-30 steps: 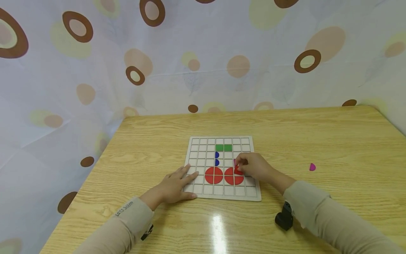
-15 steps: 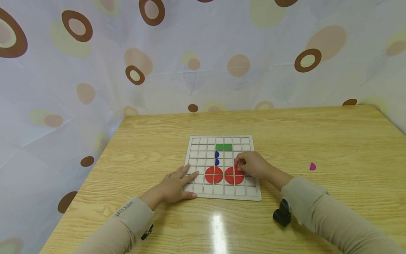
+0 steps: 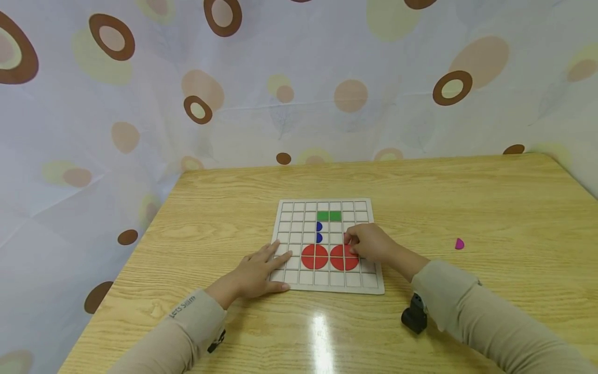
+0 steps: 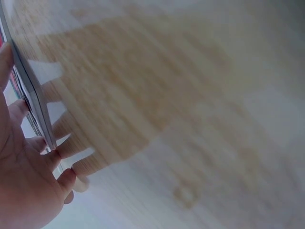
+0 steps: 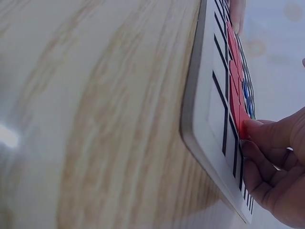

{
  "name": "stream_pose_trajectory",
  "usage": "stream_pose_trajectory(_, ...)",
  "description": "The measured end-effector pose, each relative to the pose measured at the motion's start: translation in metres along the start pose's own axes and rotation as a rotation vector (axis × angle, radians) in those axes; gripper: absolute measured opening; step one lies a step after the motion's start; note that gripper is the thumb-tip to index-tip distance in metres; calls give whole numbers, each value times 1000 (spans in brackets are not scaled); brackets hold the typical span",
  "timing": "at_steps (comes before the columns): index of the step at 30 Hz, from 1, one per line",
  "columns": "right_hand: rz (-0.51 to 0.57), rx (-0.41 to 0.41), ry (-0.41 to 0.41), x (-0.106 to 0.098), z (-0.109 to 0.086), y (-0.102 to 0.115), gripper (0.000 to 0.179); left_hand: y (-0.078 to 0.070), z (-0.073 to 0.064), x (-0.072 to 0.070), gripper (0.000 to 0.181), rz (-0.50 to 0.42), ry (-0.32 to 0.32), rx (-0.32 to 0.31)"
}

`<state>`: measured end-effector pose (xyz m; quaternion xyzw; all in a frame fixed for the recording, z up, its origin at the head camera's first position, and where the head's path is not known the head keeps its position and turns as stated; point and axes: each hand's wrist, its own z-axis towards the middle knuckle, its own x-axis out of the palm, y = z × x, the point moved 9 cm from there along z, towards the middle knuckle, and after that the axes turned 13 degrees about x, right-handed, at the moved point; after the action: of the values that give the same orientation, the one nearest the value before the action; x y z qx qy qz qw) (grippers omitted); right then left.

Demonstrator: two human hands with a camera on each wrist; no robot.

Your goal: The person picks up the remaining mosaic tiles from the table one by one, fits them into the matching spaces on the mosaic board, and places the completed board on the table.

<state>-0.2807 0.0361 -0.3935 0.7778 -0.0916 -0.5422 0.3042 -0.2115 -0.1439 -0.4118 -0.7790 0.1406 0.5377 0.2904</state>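
Note:
A white grid board lies on the table with coloured pieces in its cells. My right hand pinches a red quarter-circle piece by its edge, at the upper right of the right red circle. The thumb rests on it in the right wrist view. A sliver of a pinkish piece shows by the index fingertip, mostly hidden. With fingers spread, my left hand rests on the board's left edge. The left red circle, two blue half-circles and green squares sit in other cells.
A magenta half-circle piece lies on the wooden table, right of the board. A black wrist camera hangs under the right sleeve. A patterned cloth stands behind the table.
The red quarter piece under my right hand was tilted a second ago and now lies flatter, in line with the circle. My right forearm shifted slightly left; the left hand stayed put.

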Motion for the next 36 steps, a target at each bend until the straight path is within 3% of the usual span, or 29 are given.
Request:
stream_pose_trajectory(8, -36, 5, -12, 0, -1, 1, 8, 0, 0, -1, 68, 3, -4, -3)
stream_pose_trajectory(28, 39, 10, -9, -10, -16, -1, 10, -1, 0, -2, 68, 3, 4, 0)
stream_pose_trajectory(36, 92, -51, -45, -24, -28, -14, 9, -2, 0, -1, 68, 10, 6, 12)
